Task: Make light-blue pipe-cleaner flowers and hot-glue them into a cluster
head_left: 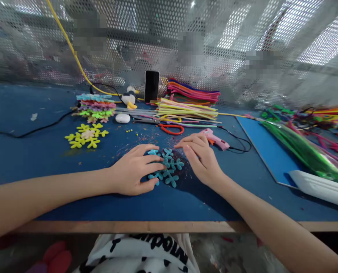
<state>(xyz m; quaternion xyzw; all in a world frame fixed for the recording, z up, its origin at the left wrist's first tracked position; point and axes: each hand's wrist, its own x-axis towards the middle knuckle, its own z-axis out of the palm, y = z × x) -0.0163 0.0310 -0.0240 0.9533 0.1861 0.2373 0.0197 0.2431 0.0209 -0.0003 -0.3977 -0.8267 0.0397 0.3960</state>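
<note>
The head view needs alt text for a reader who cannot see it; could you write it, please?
A left hand lies partly over a teal fuzzy snowflake on a blue tabletop; the right hand is near a pink glue gun.

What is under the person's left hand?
The left hand lies partly over a blue snowflake shape; several of its lobes show beyond, but whatever lies beneath the palm is hidden.

A phone [152, 86] with a black screen stands near the far edge of the worktop [21, 155]. A little white and yellow toy [129, 98] sits to its left. A yellow cord [72, 47] hangs down to that edge. Behind is a holey metal wall [152, 41].
</note>
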